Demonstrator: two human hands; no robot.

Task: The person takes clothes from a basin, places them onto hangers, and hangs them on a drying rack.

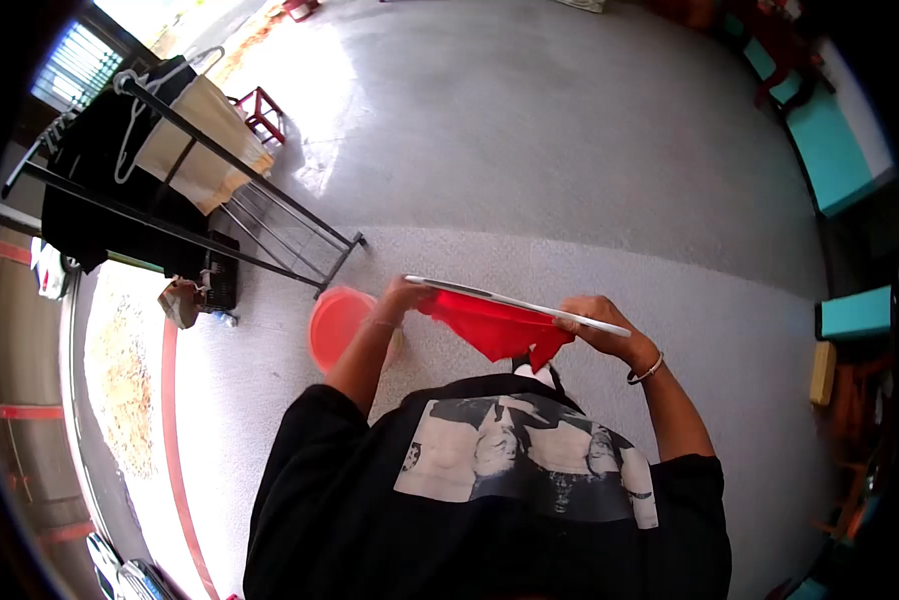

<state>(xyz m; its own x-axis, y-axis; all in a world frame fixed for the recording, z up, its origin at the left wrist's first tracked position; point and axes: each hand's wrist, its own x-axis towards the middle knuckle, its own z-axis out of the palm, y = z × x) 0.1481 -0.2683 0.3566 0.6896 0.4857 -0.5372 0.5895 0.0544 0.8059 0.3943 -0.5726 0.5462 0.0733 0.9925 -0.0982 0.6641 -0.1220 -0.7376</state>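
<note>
A piece of red cloth (495, 327) is stretched between my two hands, its lower part hanging in front of my shirt. Along its top runs a long, thin white strip (515, 302); whether it is part of the cloth or a separate thing I cannot tell. My left hand (406, 294) is closed at the left end of the cloth and strip, its fingers partly hidden. Toward the right end, my right hand (598, 322) grips the cloth and the strip, which sticks out past the knuckles. Below and left of my left hand, a red-pink bucket (332, 318) stands on the floor, partly behind my forearm.
A dark metal clothes rack (270, 185) stands at the left, with white hangers (130, 140), black clothes (100, 190) and a beige garment (205, 135). Behind it is a small red stool (262, 115). Turquoise furniture (855, 315) lines the right side.
</note>
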